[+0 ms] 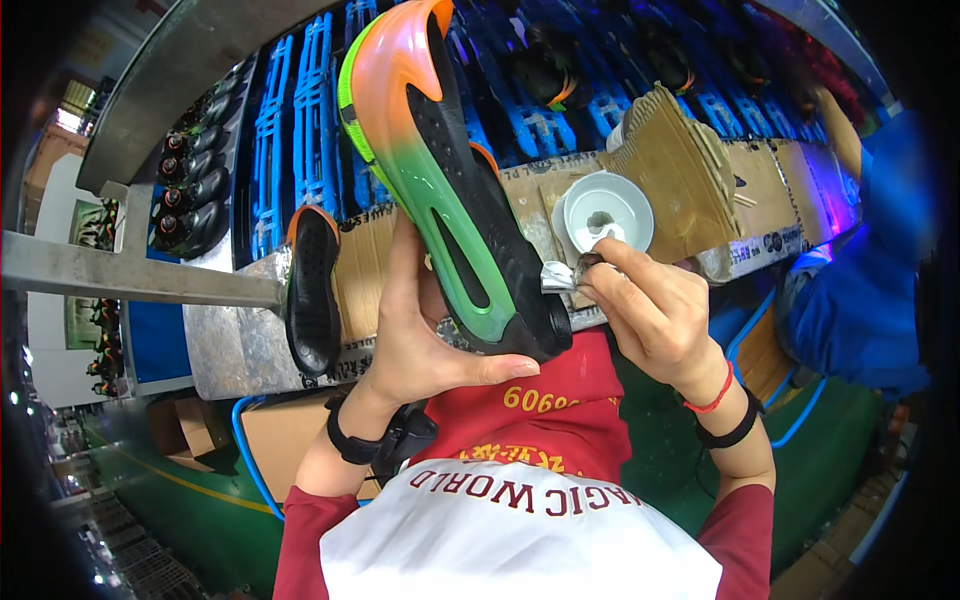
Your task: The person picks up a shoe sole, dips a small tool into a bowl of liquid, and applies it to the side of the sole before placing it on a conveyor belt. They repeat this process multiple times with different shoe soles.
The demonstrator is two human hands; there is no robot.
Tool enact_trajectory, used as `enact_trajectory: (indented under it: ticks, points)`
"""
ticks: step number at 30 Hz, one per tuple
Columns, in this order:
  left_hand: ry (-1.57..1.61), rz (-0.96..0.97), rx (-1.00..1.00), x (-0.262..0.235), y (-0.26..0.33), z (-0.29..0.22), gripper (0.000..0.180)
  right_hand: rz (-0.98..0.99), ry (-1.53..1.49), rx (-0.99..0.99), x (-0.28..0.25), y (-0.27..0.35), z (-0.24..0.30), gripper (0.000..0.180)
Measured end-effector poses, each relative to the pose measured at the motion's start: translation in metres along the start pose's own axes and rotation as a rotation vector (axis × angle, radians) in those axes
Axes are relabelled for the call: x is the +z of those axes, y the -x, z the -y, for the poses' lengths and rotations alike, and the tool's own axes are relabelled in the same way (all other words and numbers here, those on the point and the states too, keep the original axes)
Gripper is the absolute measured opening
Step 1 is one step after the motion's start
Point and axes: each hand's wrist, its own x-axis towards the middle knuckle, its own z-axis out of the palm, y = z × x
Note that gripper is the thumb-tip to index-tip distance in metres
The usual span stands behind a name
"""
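Note:
My left hand [425, 335] is closed around a shoe sole [455, 240], thumb across its lower end. The sole is tilted up, its glossy side fading from orange at the top to green, with a slot in it and a black inner face. My right hand [655, 310] pinches what looks like a small flat brush [558, 277]. The pale tip of the brush is at the black edge of the sole; whether it touches, I cannot tell. Just beyond my right hand stands a white bowl [635, 205] with some whitish liquid in the bottom.
Another black sole [314, 300] lies left on the cardboard-covered bench [362, 265]. A bent cardboard piece [680, 175] stands behind the bowl. Blue racks [315, 110] run along the back, with black shoe parts [195, 190] at left. A metal bar [140, 270] crosses there. A blue-clad person [865, 300] is at right.

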Motion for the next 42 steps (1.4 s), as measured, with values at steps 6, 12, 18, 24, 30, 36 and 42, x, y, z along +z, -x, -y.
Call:
enact_trajectory:
  ticks: [6,12,18,24,30,36,42]
  points:
    - [0.057,0.022,-0.066,0.001,-0.002,-0.002,0.136,-0.044,0.018,0.01,0.003,-0.004,-0.001,0.021]
    - [0.066,0.017,-0.039,0.003,-0.002,-0.001,0.135,-0.072,0.018,0.0,0.006,-0.008,-0.003,0.021]
    - [0.183,0.001,-0.117,0.006,0.002,0.002,0.134,-0.067,-0.001,0.003,0.003,-0.012,-0.002,0.02]
    - [0.13,0.025,-0.114,0.008,0.004,0.0,0.134,-0.109,0.027,0.032,0.002,-0.011,-0.002,0.02]
    - [0.092,0.038,-0.192,0.007,0.016,0.008,0.081,-0.128,-0.23,0.267,-0.015,-0.01,0.005,0.013]
    - [0.761,-0.176,0.208,0.016,0.019,0.08,0.051,0.045,-0.567,0.437,-0.013,0.0,0.019,0.009]
    - [0.574,-0.069,0.289,0.015,0.01,0.058,0.043,0.065,-0.531,0.407,-0.005,0.003,0.025,0.01]
